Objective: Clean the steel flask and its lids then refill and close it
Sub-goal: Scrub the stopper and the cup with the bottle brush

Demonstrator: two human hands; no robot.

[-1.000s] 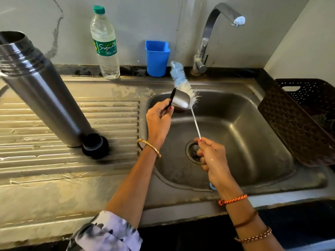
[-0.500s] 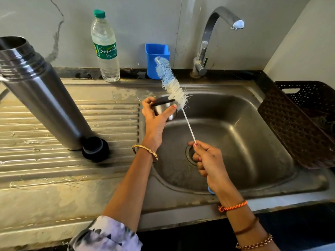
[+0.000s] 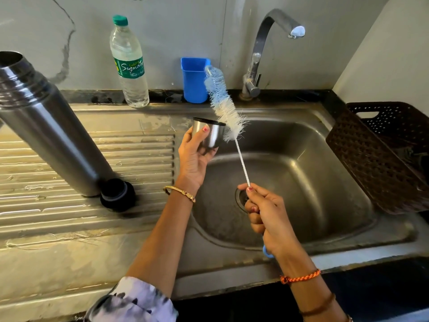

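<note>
the steel cup lid (image 3: 209, 135) is held over the left edge of the sink (image 3: 301, 182) by the left hand (image 3: 195, 156), whose fingers are curled around its side, the thumb pressed on the near wall and the black-rimmed mouth turned upward; what lies inside the lid cannot be made out. the bottle brush (image 3: 222, 105) is gripped by the right hand (image 3: 267, 217), with all fingers wrapped tight around the thin white stem and the thumb and forefinger pinched at the top of the fist; a blue handle end is seen below the wrist. the bristle head is tilted up and to the left, its lower white bristles just beside the lid's rim on the right, outside the mouth, its blue tip in front of the blue cup (image 3: 193, 82). the steel flask (image 3: 46, 126) is stood uncapped on the ribbed drainboard (image 3: 58, 224) at the left, its open mouth at the upper left edge of the view and its contents not visible. the black inner stopper (image 3: 117, 194) is set on the drainboard, touching the flask's base. a plastic water bottle (image 3: 130, 66), capped in green and partly filled with clear water, is stood by the wall, near the blue cup, whose inside is hidden. a dark perforated basket (image 3: 380, 159) is rested at the sink's right side, and the tap (image 3: 267, 52) is seen above the basin with no water running.
</note>
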